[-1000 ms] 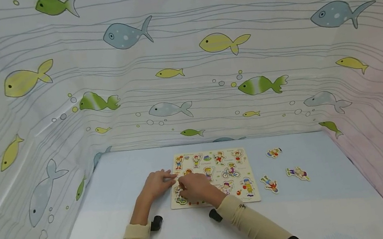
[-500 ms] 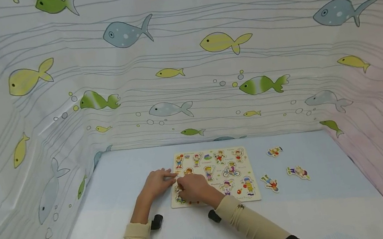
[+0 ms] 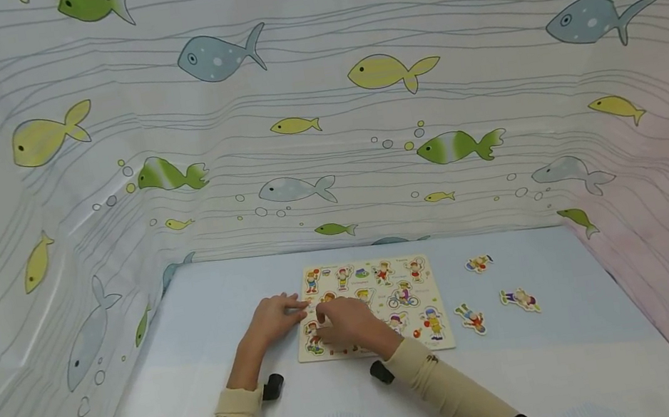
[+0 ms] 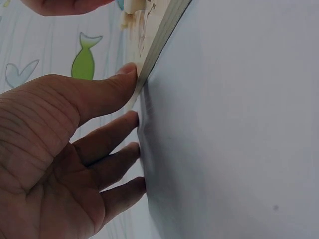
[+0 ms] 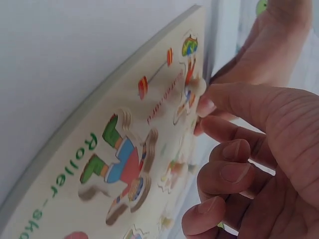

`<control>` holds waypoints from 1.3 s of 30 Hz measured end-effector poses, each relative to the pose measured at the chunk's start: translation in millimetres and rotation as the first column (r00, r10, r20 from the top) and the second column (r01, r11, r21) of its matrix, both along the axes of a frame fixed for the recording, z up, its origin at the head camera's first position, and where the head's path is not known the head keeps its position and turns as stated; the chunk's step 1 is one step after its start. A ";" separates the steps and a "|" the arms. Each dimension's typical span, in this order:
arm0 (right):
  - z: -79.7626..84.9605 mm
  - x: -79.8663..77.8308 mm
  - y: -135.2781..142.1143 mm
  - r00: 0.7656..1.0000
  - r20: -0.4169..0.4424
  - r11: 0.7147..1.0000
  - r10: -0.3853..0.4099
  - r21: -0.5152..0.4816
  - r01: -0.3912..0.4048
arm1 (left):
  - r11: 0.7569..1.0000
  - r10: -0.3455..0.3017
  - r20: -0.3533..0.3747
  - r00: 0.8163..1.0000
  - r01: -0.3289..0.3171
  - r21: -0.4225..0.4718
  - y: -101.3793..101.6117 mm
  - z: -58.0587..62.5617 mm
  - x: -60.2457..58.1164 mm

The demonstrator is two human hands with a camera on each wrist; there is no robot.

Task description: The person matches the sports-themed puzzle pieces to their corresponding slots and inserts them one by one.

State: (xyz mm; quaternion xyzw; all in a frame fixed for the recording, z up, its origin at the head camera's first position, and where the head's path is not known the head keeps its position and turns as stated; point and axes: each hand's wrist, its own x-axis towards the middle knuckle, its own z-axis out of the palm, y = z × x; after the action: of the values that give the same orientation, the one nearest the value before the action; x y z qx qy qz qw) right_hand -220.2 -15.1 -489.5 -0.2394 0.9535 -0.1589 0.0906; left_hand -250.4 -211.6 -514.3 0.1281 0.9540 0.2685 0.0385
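Note:
A wooden peg puzzle board (image 3: 302, 359) with sports figures lies on the table. My left hand (image 3: 275, 320) is at its left edge; in the left wrist view, the thumb (image 4: 117, 89) touches the board's edge and the other fingers reach the table surface. Over the board's lower left is my right hand (image 3: 350, 321), beside the skateboarder piece (image 3: 313, 339). In the right wrist view, its thumb (image 5: 239, 99) is close to that piece's knob (image 5: 198, 87), with the other fingers loosely bent. Whether the thumb touches the knob is hard to tell.
Three loose figure pieces lie right of the board: one at the back (image 3: 479, 264), one nearer (image 3: 471, 319), one farther right (image 3: 520, 301). A roller-skater cutout (image 5: 127, 167) shows no knob. Fish-patterned sheeting (image 3: 363, 139) surrounds the table. Each wrist carries a black camera.
My right hand has shifted slightly right and its thumb and index finger have spread apart, leaving the skateboarder piece more visible on the board. My left hand stays at the board's edge.

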 end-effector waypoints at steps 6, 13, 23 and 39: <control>3.0 -1.1 13.0 0.999 -0.045 1.000 0.017 -0.007 -0.017 | 1.000 -0.003 -0.005 1.000 0.003 -0.008 0.2 0.6 1.5; 5.9 -0.1 26.2 0.997 -0.081 0.998 0.016 -0.051 -0.020 | 1.000 0.008 0.006 1.000 -0.008 -0.007 0.6 -1.4 1.2; 10.4 3.9 38.6 0.994 -0.103 0.993 0.021 -0.111 -0.032 | 1.000 0.027 0.008 1.000 -0.027 0.014 0.2 -7.4 -0.9; 10.4 6.5 73.0 0.991 -0.106 0.990 -0.082 -0.125 0.069 | 1.000 0.028 0.007 1.000 -0.028 0.008 0.7 -8.5 -1.3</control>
State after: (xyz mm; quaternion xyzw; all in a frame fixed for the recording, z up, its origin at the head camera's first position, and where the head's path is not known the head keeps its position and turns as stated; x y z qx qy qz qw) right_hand -213.7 57.9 -479.1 -0.2166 0.9541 -0.2062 0.0169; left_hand -251.7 -211.0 -522.7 0.1141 0.9544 0.2733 0.0375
